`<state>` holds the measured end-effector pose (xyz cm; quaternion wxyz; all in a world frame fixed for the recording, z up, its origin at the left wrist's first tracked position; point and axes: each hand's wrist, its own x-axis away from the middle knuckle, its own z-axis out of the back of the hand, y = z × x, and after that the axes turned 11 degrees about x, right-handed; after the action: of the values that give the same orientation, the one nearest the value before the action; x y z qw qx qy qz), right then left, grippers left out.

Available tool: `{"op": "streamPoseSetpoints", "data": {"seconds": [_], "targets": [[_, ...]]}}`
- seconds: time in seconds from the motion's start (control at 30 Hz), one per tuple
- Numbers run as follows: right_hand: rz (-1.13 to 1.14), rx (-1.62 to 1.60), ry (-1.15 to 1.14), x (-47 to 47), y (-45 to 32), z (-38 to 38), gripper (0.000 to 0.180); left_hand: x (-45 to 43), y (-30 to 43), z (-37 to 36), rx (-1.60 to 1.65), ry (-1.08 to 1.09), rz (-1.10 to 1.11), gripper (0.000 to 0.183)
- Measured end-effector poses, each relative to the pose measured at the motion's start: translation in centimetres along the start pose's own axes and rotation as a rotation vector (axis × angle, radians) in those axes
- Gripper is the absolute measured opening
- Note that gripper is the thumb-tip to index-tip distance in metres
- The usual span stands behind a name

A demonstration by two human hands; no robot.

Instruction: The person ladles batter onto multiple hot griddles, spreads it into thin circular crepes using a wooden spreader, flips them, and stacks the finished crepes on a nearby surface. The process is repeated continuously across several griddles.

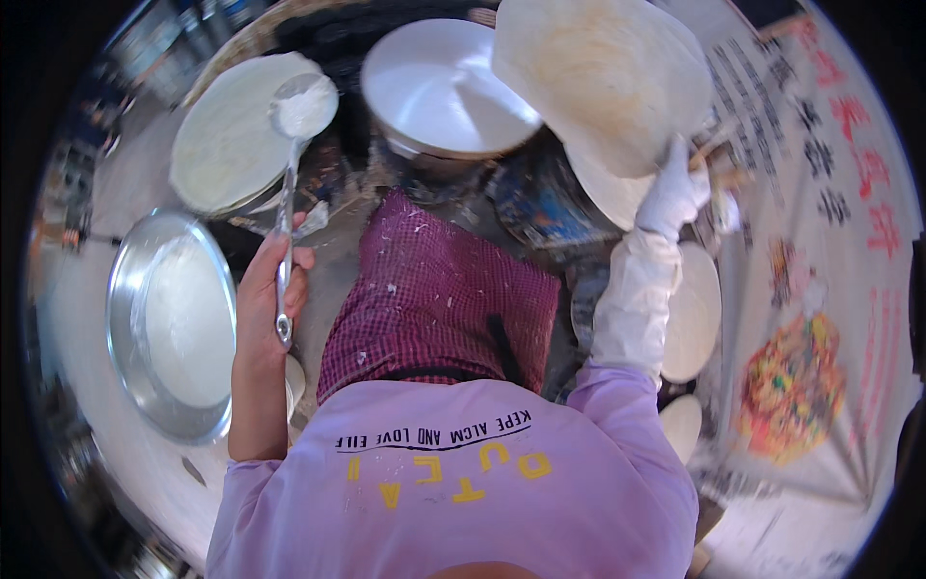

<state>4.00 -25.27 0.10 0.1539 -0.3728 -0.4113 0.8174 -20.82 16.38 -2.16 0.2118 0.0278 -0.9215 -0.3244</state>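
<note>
My left hand [278,279], bare, is closed around the handle of a metal ladle [304,105], whose bowl holds white batter. The ladle's bowl is over the right part of a pale round pancake [224,145] at the upper left. My right hand [676,188], in a white glove, is at the lower edge of a large thin flatbread [600,79] with light browning; whether its fingers grip the flatbread or the wooden sticks [716,145] beside it is hard to tell. Between the hands stands a round white pan [448,87]. A metal basin [123,318] of white batter [192,326] lies left of my left forearm.
Pale round pieces [691,311] lie beyond my right forearm. Below the raised flatbread is another pale round sheet [608,188] over a dark, blue-marked drum [550,199]. A printed banner [810,239] with a food picture spans the right side.
</note>
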Motion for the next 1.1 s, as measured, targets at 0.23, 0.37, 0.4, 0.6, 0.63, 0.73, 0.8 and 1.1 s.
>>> {"op": "streamPoseSetpoints", "data": {"seconds": [0.23,0.37,0.4,0.6,0.63,0.73,0.8,1.1], "targets": [[-0.594,0.020,0.408,14.9,3.7,26.4,0.026,-1.6,-2.3,-5.5,-0.205,-0.383,0.436,0.038],[-0.710,0.329,0.584,29.3,0.3,41.6,0.024,-1.2,-5.7,-7.8,-0.279,-0.590,0.650,0.043],[-0.765,0.416,0.695,33.6,-1.7,44.4,0.025,-1.9,-6.7,-7.5,-0.246,-0.640,0.759,0.043],[-0.842,0.558,1.341,61.9,-15.1,53.2,0.020,-5.6,-12.0,-10.1,-0.329,-1.054,1.209,0.048],[-0.805,0.549,1.449,66.6,-16.1,53.7,0.020,-4.0,-12.7,-11.4,-0.391,-1.029,1.182,0.045],[-0.812,0.493,1.658,81.5,-18.0,53.2,0.021,-1.2,-14.8,-12.4,-0.443,-1.084,1.289,0.048],[-0.755,0.385,1.956,86.4,-16.7,49.4,0.025,-0.4,-14.9,-12.4,-0.459,-1.139,1.308,0.052],[-1.474,-0.100,2.327,100.4,-2.7,37.3,0.028,0.4,-14.2,-12.9,-0.514,-1.208,1.217,0.048]]}}
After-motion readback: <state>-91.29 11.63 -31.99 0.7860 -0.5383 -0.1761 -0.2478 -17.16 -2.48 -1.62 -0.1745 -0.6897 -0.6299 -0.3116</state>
